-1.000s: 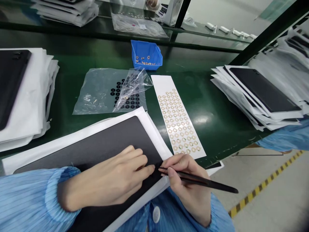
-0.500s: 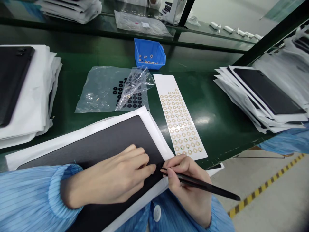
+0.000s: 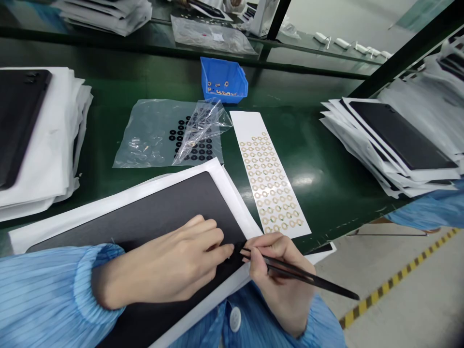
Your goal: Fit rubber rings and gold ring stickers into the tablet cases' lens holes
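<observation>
My right hand (image 3: 281, 278) is closed around black tweezers (image 3: 308, 275), whose tips rest near the right corner of a dark flat panel (image 3: 181, 200). My left hand (image 3: 174, 263) lies over the panel with curled fingers, its index fingertip near the tweezer tips. Whatever is under the left fingertips is too small to make out. White wrapping (image 3: 232, 198) surrounds the panel. Just beyond it are a white sheet (image 3: 246, 123) with rows of small tan rings and a clear bag (image 3: 145, 130) holding black discs.
A blue bin (image 3: 224, 79) with small ring parts stands at the back. Wrapped panels are stacked at left (image 3: 61, 145) and right (image 3: 384, 145). A green shelf edge (image 3: 163, 53) crosses behind. Part of another person's blue sleeve (image 3: 431, 208) shows at the right.
My right hand and the tweezers have shifted very slightly, while the left hand has stayed nearly still. Beyond the shelf, a dark object on white has come into view.
</observation>
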The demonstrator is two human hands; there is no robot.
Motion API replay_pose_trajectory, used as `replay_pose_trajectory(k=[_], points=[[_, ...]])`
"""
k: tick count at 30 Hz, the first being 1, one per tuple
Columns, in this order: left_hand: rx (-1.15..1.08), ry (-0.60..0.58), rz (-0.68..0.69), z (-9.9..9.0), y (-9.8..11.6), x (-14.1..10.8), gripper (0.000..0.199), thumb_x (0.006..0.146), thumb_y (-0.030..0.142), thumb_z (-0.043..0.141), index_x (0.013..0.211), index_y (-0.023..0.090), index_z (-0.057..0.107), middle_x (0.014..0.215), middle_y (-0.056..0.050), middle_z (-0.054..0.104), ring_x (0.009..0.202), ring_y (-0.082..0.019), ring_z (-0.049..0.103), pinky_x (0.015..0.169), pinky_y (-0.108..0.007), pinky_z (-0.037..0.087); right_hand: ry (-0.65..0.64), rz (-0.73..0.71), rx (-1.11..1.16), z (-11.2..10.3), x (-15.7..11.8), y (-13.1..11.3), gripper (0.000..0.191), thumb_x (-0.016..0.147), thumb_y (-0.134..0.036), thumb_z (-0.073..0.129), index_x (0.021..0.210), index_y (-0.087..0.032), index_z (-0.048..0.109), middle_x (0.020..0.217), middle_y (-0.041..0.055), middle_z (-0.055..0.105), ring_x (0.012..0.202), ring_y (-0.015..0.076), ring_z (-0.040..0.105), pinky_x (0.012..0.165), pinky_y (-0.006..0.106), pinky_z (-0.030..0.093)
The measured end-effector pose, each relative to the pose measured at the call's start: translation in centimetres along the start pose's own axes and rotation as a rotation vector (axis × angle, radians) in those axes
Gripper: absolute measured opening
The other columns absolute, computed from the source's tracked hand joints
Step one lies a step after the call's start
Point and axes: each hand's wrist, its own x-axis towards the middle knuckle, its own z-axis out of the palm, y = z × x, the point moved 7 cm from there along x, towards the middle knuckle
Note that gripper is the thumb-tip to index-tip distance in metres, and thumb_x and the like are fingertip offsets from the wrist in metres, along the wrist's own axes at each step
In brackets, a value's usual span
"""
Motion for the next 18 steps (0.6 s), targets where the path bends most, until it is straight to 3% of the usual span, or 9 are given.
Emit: replay_pose_trajectory(k=[7, 12, 18], points=[[-0.01, 0.019, 0.015, -0.1, 0.0, 0.0, 0.025, 0.093, 0.008, 0.038, 0.104, 0.008, 0.06, 0.074, -0.004, 0.048, 0.068, -0.018, 0.042, 0.063, -0.028, 0.035, 0.064, 0.04, 0.045, -0.3, 0.2, 0.0, 0.018, 0.081, -0.012, 0.06, 0.07, -0.021, 0.049, 0.072, 0.0026, 0.065, 0.058, 0.0144, 0.066, 0.053, 0.025, 0.058], [-0.031, 0.015, 0.011, 0.0, 0.1, -0.1, 0.027, 0.095, 0.009, 0.034, 0.1, 0.008, 0.061, 0.074, -0.004, 0.048, 0.068, -0.018, 0.041, 0.062, -0.029, 0.035, 0.022, 0.031, 0.174, -0.1, 0.8, 0.1, 0.019, 0.078, -0.01, 0.059, 0.068, -0.021, 0.048, 0.066, 0.0001, 0.064, 0.056, 0.0137, 0.065, 0.05, 0.023, 0.058], [-0.034, 0.007, 0.003, 0.2, -0.1, -0.3, 0.03, 0.096, 0.01, 0.032, 0.101, 0.008, 0.061, 0.074, -0.004, 0.048, 0.068, -0.017, 0.04, 0.062, -0.029, 0.035, 0.011, -0.011, 0.076, -0.2, 0.7, -0.1, 0.017, 0.079, -0.01, 0.06, 0.069, -0.021, 0.05, 0.067, 0.0005, 0.064, 0.056, 0.0135, 0.065, 0.053, 0.025, 0.057]])
